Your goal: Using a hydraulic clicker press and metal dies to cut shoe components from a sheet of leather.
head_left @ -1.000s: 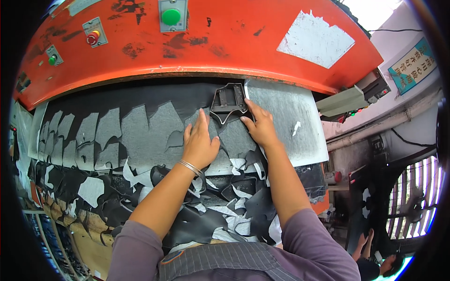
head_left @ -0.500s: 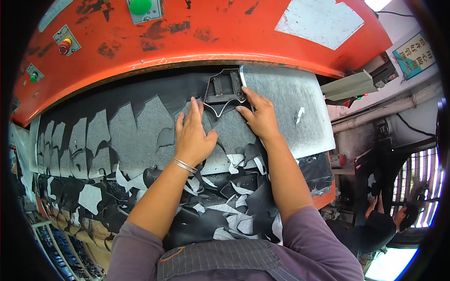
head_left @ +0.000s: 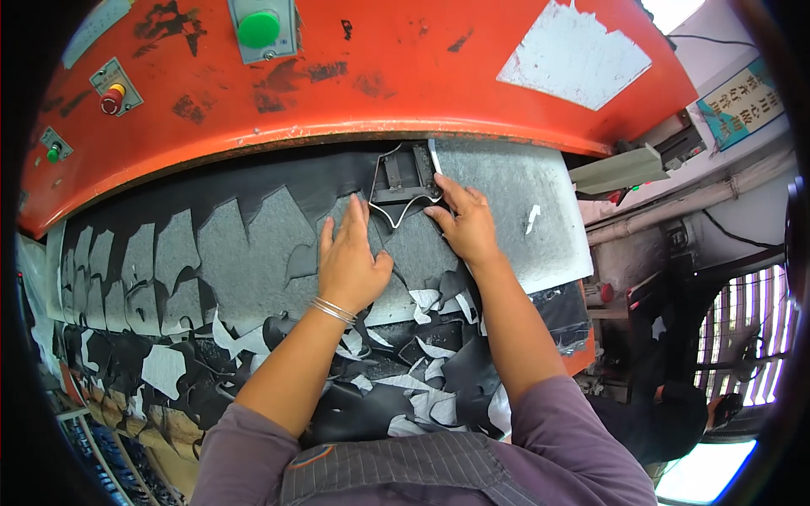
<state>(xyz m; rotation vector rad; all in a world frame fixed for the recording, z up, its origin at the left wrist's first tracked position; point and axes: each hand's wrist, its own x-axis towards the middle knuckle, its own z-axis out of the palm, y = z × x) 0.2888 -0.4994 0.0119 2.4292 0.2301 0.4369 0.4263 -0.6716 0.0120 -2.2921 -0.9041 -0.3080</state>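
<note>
A metal cutting die [head_left: 403, 200], an open frame with crossbars and a pointed lower edge, lies on a black sheet [head_left: 312, 173] at the far side of the worktable. My right hand [head_left: 468, 223] grips its lower right corner, fingers along the right side and thumb at the lower edge. Left of the die, my left hand [head_left: 350, 266] rests palm down with fingers stretched out, fingertips close to the die's left edge. Shaped cutouts along the black sheet leave the grey board [head_left: 283, 244] showing beneath.
An orange-red machine beam [head_left: 354, 93] with a green button [head_left: 258, 30] and a red knob [head_left: 112, 99] spans the far side. Black and white scraps [head_left: 422, 379] pile along the near edge. Pale board [head_left: 515, 219] extends to the right. A person [head_left: 666, 422] is at the far right.
The whole view has tipped, so the table and beam sit slightly lower. Both hands and the die keep nearly the same places on the sheet. The person at right has bent lower.
</note>
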